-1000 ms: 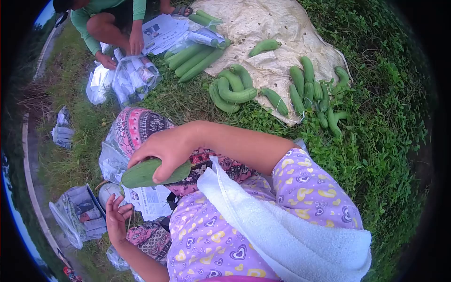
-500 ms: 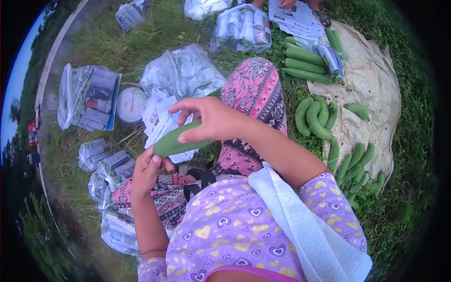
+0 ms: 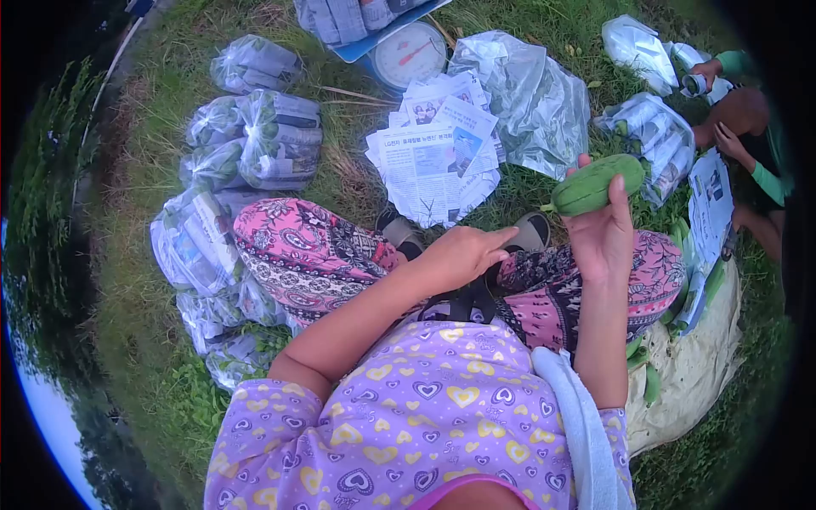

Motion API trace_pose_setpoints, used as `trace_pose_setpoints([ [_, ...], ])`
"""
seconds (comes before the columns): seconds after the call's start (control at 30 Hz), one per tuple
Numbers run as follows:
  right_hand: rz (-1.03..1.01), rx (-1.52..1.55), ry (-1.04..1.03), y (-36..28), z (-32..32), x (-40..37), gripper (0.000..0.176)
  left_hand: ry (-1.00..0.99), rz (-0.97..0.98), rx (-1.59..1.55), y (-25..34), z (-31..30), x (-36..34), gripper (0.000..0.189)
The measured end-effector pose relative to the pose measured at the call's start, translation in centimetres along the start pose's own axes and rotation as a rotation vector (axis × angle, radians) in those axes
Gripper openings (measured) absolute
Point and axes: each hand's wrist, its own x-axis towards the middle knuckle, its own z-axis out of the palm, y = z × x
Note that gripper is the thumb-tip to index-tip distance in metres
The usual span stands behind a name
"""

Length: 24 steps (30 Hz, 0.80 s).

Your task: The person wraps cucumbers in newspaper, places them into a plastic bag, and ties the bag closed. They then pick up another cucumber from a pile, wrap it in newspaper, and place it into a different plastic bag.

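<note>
A short, plump green gourd (image 3: 597, 184) is held up in my right hand (image 3: 602, 242), with the fingers behind it and the thumb across its near side. Its stem end points left. My left hand (image 3: 463, 255) is lower, in front of my lap and apart from the gourd; at least one finger is stretched toward the right, and nothing shows in it. Beyond my feet lies a stack of newspaper sheets (image 3: 425, 166) on the grass.
A round dial scale (image 3: 410, 55) stands behind the papers, beside a crumpled clear plastic bag (image 3: 527, 93). Bagged, newspaper-wrapped bundles (image 3: 280, 140) line the left. At right, another person (image 3: 748, 127) is near wrapped bundles (image 3: 650, 140); a pale sheet (image 3: 693, 374) holds green produce.
The view has turned, so the papers and scale now show ahead. My left hand has let go of the gourd and moved away from it. My right hand has turned palm up around it.
</note>
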Motion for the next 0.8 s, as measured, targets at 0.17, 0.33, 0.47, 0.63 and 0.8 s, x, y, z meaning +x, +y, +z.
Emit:
trace_pose_setpoints([
  [0.17,-0.244,-0.043,-0.175,-10.7,1.1,4.6,0.049,-0.473,-0.354,0.302,-4.8,0.2,-1.7,0.054],
  [0.33,-0.270,-0.179,-0.131,-13.1,2.8,8.1,0.047,-0.480,-0.475,0.282,-5.6,-1.6,0.5,0.061],
  [0.47,-0.083,-0.089,-0.098,-10.4,0.4,10.6,0.041,-0.380,-0.561,0.294,-9.2,-3.8,3.8,0.057],
  [0.63,-0.194,-0.248,-0.060,-9.0,3.6,9.8,0.041,-0.191,-0.472,0.435,-15.9,-5.3,11.0,0.051],
  [0.8,-0.378,-0.378,-0.085,-9.4,6.2,8.2,0.050,-0.068,-0.227,0.589,-24.1,-2.6,19.3,0.046],
])
